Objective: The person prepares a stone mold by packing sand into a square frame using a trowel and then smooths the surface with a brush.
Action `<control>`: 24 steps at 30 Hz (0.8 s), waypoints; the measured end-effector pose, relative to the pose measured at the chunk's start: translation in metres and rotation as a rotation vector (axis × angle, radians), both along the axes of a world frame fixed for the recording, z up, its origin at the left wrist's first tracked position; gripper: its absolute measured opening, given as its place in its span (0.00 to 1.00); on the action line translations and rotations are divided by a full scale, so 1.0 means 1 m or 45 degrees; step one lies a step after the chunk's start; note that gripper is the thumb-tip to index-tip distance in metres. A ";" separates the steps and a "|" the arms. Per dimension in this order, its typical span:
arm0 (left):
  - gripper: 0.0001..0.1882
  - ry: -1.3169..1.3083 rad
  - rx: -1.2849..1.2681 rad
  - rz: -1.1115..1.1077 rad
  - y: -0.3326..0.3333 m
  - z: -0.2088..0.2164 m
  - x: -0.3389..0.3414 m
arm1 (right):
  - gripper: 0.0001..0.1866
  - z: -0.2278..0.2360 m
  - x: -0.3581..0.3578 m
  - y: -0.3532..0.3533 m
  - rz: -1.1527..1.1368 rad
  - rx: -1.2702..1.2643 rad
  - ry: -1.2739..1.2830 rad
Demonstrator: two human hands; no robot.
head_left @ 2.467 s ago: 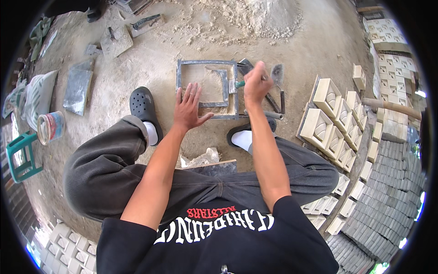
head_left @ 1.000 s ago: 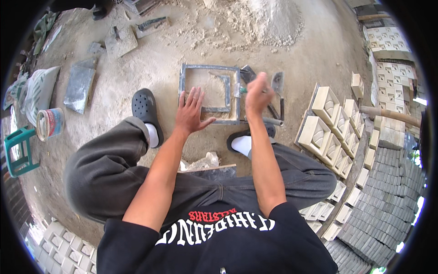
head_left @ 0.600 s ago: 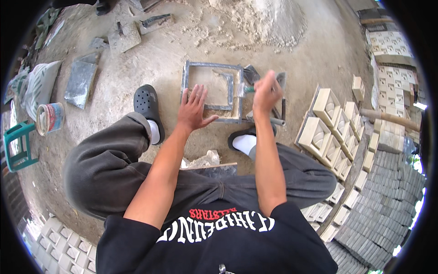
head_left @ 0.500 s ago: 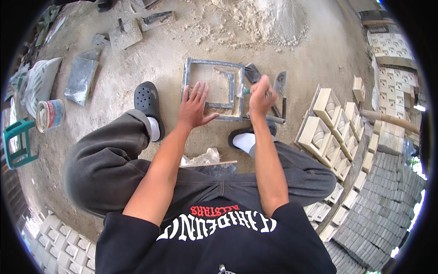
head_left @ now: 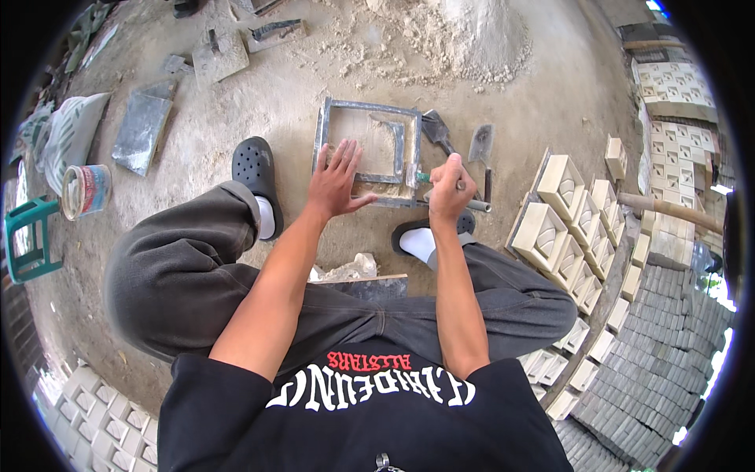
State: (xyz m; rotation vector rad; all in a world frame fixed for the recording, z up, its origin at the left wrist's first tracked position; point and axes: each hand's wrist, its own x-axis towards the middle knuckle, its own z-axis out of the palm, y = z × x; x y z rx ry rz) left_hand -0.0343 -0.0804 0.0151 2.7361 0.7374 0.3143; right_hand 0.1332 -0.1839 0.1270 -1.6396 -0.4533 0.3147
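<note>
On the ground ahead lies a square metal mould frame (head_left: 370,105) with a smaller angled metal piece (head_left: 399,145) inside it, both dusted with pale powder. My left hand (head_left: 336,179) rests on the near left part of the frame, fingers spread. In my closed right hand (head_left: 451,189) is a small brush (head_left: 414,176), its pale head against the frame's right bar and a green part showing beside my fingers. Just beyond that hand lies a dark scraper (head_left: 435,130). A trowel blade (head_left: 482,143) lies to its right, and a metal tube (head_left: 478,206) sits near my wrist.
A powder heap (head_left: 487,39) rises at the far side. Pale moulded blocks (head_left: 543,228) stand in rows on the right. Trowels (head_left: 220,59) and a dark slab (head_left: 141,138) lie far left, near a bucket (head_left: 86,191) and green stool (head_left: 31,240). A powdery board (head_left: 370,287) sits before my lap.
My right hand has moved a little toward me, bringing the brush down along the frame's right bar. More of the scraper now shows. My left hand stays in place.
</note>
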 end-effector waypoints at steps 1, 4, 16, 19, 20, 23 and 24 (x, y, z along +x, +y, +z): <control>0.55 -0.005 0.004 0.006 0.000 0.002 0.001 | 0.27 0.003 0.000 0.000 -0.072 0.038 0.002; 0.55 0.059 -0.013 -0.108 -0.006 0.004 0.002 | 0.27 -0.011 -0.011 -0.018 -0.130 0.125 -0.296; 0.52 0.069 -0.070 -0.546 -0.029 0.003 0.003 | 0.22 0.012 0.017 -0.028 -0.240 0.489 0.209; 0.50 0.087 -0.068 -0.316 0.002 0.009 -0.014 | 0.23 0.014 0.022 -0.027 -0.249 0.587 0.218; 0.50 0.091 -0.074 -0.327 0.006 0.007 -0.026 | 0.23 0.016 0.024 -0.029 -0.230 0.620 0.213; 0.50 0.185 -0.057 -0.585 0.020 0.006 -0.043 | 0.25 0.033 0.030 -0.026 -0.130 0.733 0.289; 0.50 0.193 -0.062 -0.583 0.018 0.008 -0.042 | 0.25 0.037 0.030 -0.026 -0.008 0.771 0.317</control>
